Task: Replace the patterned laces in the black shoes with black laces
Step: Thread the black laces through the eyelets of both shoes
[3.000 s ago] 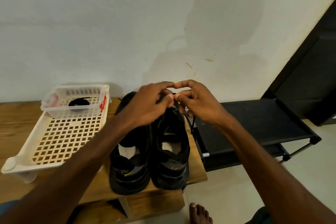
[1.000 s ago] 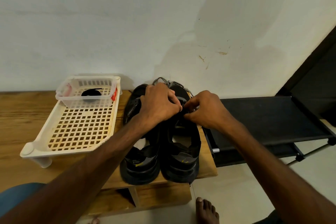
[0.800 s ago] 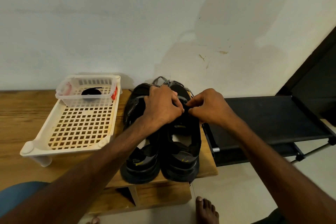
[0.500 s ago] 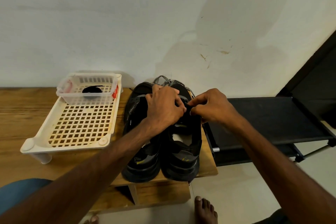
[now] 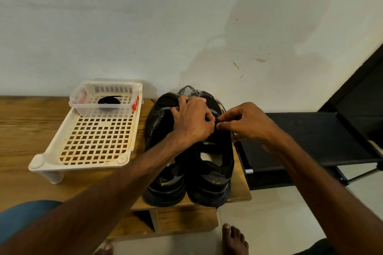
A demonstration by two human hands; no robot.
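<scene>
Both hands work at the lacing of one black shoe on the wooden bench.

I see the pair of black shoes (image 5: 210,174) standing side by side at the end of the wooden bench (image 5: 20,130), toes toward the wall. My view shows the left hand (image 5: 190,122) with curled fingers over the front of the shoe nearer the black rack (image 5: 310,136). The right hand (image 5: 246,124) meets it fingertip to fingertip. Together they pinch a small dark piece that looks like a black lace (image 5: 217,121). A patterned lace (image 5: 187,89) lies loose behind the toes, against the wall. To the left stands a white perforated tray (image 5: 97,145), and on it a clear container (image 5: 103,111) holds a coiled black lace (image 5: 108,101). A bare foot (image 5: 234,240) is on the floor.
</scene>
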